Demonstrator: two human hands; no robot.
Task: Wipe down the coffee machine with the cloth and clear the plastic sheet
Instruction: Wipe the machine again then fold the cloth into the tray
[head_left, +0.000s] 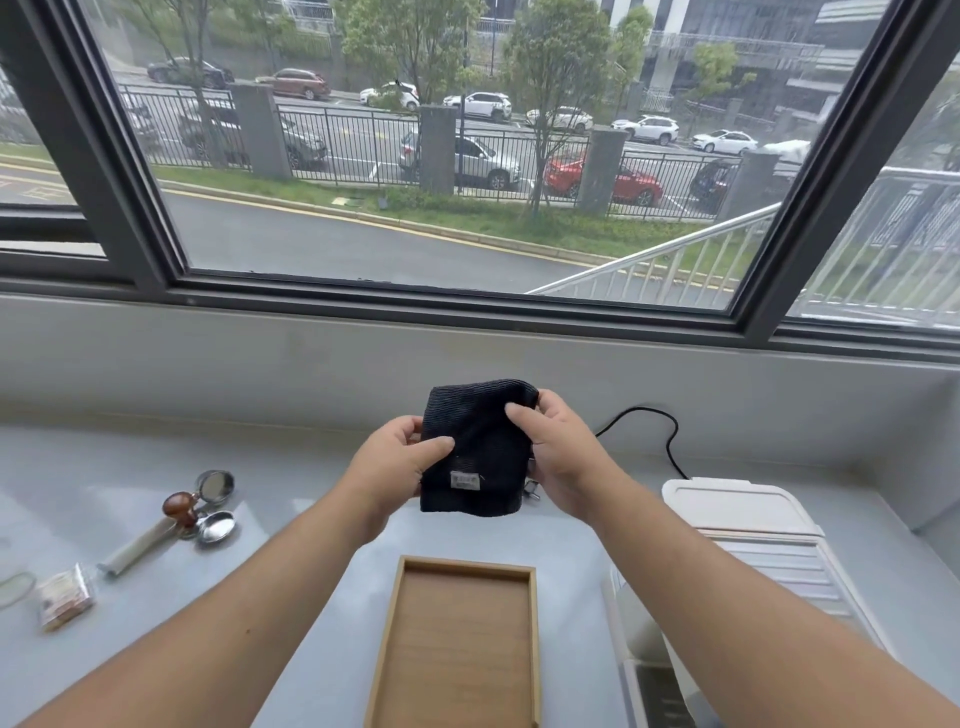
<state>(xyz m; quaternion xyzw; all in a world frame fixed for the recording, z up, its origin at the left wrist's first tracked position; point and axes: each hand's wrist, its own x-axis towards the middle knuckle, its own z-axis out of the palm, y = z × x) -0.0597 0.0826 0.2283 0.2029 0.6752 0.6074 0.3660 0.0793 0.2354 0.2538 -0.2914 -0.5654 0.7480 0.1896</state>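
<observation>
Head view, looking down over a pale grey worktop (291, 519) that runs under a wide window. Largest on it is one white coffee machine (748, 540), standing at the right edge of the worktop with its black cord (670, 441) trailing toward the back wall. Next in size is one empty wooden tray (462, 639) at the front edge, in the middle. Held in the air above the middle of the worktop, beyond the tray, is one dark folded cloth (475, 452) with a small pale label near its lower edge. The left hand (395, 467) pinches its left side, thumb on top; the right hand (558, 457) grips its upper right corner, thumb across the front. The cloth looks soft, light and limp, likely to drape and best taken by an edge or bunched in the palm. Toward the left edge lie one wood-knobbed tamper (182, 512), two small metal filter baskets (215, 527) and one small packet (65, 597). No plastic sheet can be clearly made out.
</observation>
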